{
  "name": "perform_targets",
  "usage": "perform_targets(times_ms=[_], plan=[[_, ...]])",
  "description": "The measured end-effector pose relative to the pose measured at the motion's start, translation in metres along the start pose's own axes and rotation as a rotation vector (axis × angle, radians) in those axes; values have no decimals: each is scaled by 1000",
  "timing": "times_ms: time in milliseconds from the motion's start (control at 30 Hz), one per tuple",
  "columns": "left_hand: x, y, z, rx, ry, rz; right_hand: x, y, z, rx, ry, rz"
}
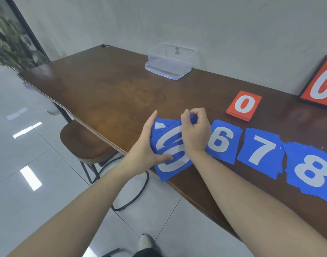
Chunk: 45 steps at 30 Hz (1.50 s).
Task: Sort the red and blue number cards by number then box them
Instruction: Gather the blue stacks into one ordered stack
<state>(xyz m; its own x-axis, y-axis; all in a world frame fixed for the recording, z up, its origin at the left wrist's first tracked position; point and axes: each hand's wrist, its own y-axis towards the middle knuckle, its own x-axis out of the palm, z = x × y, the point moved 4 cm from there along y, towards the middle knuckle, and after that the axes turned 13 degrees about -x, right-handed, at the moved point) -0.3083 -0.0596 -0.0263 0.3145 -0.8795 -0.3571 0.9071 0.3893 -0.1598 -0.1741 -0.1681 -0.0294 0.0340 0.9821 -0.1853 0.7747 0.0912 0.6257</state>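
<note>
Thin, floppy blue cards (170,149): left hand (147,145) steadies the stack's edge, right hand (195,130) pinches its far edge.

A long dark wooden table (107,86) stands against a pale wall (214,25). A round wooden stool (83,143) sits beside it on glossy floor tiles (20,164). Leafy plant (7,38) at far left.

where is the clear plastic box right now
In the head view the clear plastic box stands at the table's far edge by the wall, beyond both hands and left of the red 0 card stack.
</note>
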Motion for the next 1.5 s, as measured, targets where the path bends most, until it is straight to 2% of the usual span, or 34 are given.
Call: perform_targets(times_ms=[67, 267, 333, 467, 567, 667, 833, 1033, 1133, 1200, 1333, 1400, 1433, 1500], plan=[[0, 0, -4, 10, 82, 32, 1, -1, 0, 10, 18, -16], [-13, 5, 19, 97, 135, 288, -8, 18, -16, -45, 191, 22], [-13, 7, 21, 105, 109, 324, -9, 21, -13, 7, 217, -4], [-10, 9, 7, 109, -2, 330, -10, 7, 7, 256, 239, -73], [1, 5, 5, 175, -10, 332, -6, -2, 8, 355, 275, -128], [8, 2, 10, 225, 19, 303, -9, -4, 6, 344, 232, -144], [-3, 6, 3, 306, 195, 404, -13, -3, 7, 377, 181, -192], [1, 16, 7, 260, 98, 384, -15, 6, 0, 282, 187, -192], [-4, 29, 14, 178, -50, 392, -29, 39, 3, 260, 213, -211], [-4, 39, 14, 80, -247, 382, -47, 63, 17, 225, 122, -317], [7, 49, 10, -57, -516, 324, -93, 78, 57, 193, -326, -892], [16, 47, 7, -107, -578, 294, -107, 75, 65, 155, -525, -1101], [21, 43, 6, -131, -604, 283, -109, 72, 65, 102, -583, -1148], [28, 34, 4, -171, -637, 267, -107, 67, 63, 6, -635, -1132]])
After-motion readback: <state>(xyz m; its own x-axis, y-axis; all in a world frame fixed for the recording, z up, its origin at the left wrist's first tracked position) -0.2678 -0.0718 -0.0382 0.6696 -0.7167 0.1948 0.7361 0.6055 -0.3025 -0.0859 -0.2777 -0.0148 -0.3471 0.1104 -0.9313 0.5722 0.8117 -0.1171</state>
